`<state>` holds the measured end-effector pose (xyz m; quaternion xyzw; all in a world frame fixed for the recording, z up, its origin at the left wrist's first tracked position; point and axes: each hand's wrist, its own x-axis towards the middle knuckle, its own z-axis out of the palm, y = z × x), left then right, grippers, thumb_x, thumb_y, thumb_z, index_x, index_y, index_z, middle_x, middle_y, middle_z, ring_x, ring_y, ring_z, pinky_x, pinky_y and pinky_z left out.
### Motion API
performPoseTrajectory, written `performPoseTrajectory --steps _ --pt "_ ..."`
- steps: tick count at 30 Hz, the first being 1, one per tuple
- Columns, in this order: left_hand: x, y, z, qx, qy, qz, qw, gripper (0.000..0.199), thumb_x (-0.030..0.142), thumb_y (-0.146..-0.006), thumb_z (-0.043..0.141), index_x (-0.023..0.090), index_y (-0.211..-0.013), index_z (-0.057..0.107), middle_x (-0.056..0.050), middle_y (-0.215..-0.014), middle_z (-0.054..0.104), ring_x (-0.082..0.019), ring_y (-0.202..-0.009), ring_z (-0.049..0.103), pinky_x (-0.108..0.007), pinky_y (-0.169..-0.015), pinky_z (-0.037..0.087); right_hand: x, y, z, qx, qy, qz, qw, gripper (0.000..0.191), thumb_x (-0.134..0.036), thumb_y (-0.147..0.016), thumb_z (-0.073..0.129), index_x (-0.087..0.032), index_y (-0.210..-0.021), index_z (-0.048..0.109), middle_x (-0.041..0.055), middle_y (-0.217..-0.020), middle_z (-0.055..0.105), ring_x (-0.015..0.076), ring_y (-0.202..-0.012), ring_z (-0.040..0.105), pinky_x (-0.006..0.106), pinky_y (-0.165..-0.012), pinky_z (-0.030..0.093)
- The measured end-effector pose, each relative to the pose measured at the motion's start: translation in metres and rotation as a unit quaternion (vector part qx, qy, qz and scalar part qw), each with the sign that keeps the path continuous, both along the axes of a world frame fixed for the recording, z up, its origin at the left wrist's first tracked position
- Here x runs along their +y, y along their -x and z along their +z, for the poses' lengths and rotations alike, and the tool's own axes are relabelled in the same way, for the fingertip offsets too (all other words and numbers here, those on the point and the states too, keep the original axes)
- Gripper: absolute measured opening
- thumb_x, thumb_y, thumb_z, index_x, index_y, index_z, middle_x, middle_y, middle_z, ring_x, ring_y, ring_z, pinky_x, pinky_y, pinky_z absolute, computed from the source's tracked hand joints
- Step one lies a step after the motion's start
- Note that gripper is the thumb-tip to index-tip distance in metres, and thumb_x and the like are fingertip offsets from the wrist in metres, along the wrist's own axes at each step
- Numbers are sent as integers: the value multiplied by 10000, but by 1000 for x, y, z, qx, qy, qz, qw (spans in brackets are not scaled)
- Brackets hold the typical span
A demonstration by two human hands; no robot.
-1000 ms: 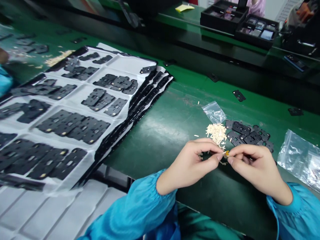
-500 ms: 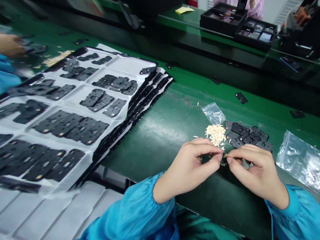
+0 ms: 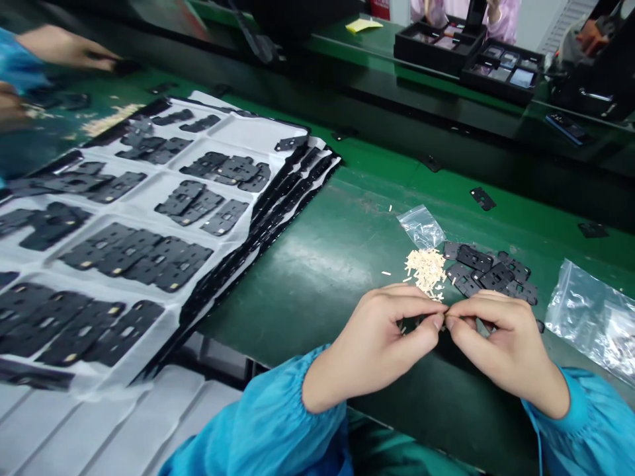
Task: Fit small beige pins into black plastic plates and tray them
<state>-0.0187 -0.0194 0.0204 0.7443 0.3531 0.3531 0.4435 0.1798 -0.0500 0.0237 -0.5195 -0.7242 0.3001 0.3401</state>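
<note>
My left hand (image 3: 384, 340) is closed in a pinch, and its thumb and index fingertips meet those of my right hand (image 3: 508, 344). A small cream strip, mostly hidden, is pinched in my right fingertips. What the left fingertips hold, if anything, is too small to make out. Just beyond the left fingers lies a heap of small cream strips (image 3: 425, 266). Several flat black plates with cut-outs (image 3: 489, 272) are piled beyond my right hand, partly covered by its fingers. A small clear zip bag (image 3: 421, 226) touches the far side of the heap.
At left a stack of trays (image 3: 243, 125) holds many black plates in white compartments. A larger clear bag (image 3: 588, 311) lies right. Black divided boxes (image 3: 439, 49) stand on the back ledge. A co-worker's hand (image 3: 69, 49) is at far left, near another strip heap (image 3: 112, 120).
My two hands have come together, so the fingertips now touch and cover the strip that showed at my right fingertips. The co-worker's hand at far left has reached further over the table.
</note>
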Motion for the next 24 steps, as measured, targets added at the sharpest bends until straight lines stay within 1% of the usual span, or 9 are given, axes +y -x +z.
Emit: performPoseTrajectory --steps 3,7,10,15,18,20,22,24 --pt "0 0 0 -8 -2 6 1000 177 108 -917 644 165 -930 811 -18 -768 759 -140 -703 675 -272 -689 509 0 -1 0 10 16 -9 1000 160 -125 -848 654 -222 -762 748 -37 -623 641 116 -581 577 268 -611 440" --pt "-1 -1 -2 1 -32 25 999 139 137 -914 675 155 -917 813 -28 -762 767 -151 -701 674 -286 -691 505 0 0 1 5 9 -18 1000 162 -152 -866 652 -219 -754 747 -36 -607 629 118 -571 570 269 -603 436" --pt "-1 -2 -3 20 -54 17 998 174 121 -933 640 168 -914 806 -15 -749 753 -146 -688 657 -289 -687 490 0 1 0 0 8 -17 1000 166 -152 -864 648 -215 -740 740 -32 -606 631 122 -576 575 272 -607 439" --pt "0 -1 0 24 -50 1 998 199 112 -949 605 180 -912 789 5 -711 719 -135 -656 631 -279 -666 475 0 1 -1 12 18 -21 1000 161 -150 -846 650 -222 -744 752 -29 -621 657 125 -576 589 271 -607 450" --pt "-1 -1 1 26 -57 5 998 202 113 -951 600 185 -902 783 11 -705 714 -131 -647 627 -273 -658 472 1 0 -1 17 26 -25 999 156 -155 -845 655 -225 -757 762 -28 -622 665 127 -578 594 270 -610 457" --pt "0 -1 -1 33 -67 10 997 196 119 -951 602 188 -905 780 15 -706 715 -128 -643 627 -269 -655 472 1 0 0 19 32 -26 999 157 -151 -840 655 -223 -754 764 -24 -624 669 130 -584 598 269 -609 459" --pt "2 -1 -6 57 -83 20 995 192 130 -950 601 192 -899 776 18 -704 715 -128 -640 627 -270 -655 472 1 0 0 29 41 -29 998 159 -143 -833 653 -219 -748 764 -21 -633 678 131 -589 602 265 -601 459" --pt "6 0 -12 119 -110 49 986 199 138 -936 602 192 -832 763 15 -686 705 -143 -641 628 -286 -648 467 1 -1 0 44 54 -36 997 159 -140 -826 654 -219 -742 763 -23 -634 677 129 -582 597 257 -582 452"
